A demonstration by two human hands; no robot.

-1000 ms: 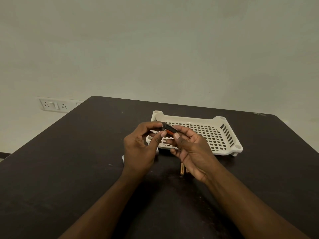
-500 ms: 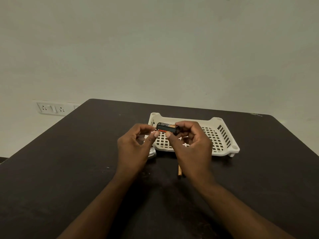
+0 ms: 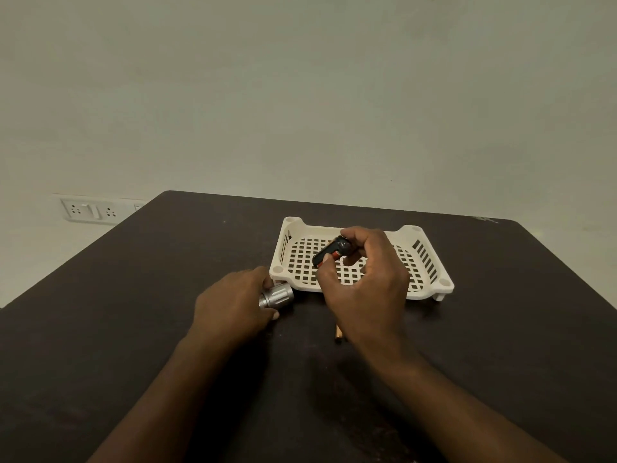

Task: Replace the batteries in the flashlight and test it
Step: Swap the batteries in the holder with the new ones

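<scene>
Nearest, in front of the white basket, a copper-coloured battery lies on the dark worktop. Just left of the basket's near corner, the left hand curls round the silver flashlight. Above the basket, the right hand pinches a black-and-red battery holder. Best to lift the flashlight, line the holder up with its open end, then slide it in straight without forcing.

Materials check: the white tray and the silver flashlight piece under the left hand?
Tray: looks like moulded plastic, off-white, matte; grid-perforated floor, slotted walls, rounded corner posts. Flashlight piece gripped by left hand: probably metal, likely aluminium, satin silver; soft highlights on a fluted, ridged surface. Silver-painted plastic cannot be ruled out.
</scene>
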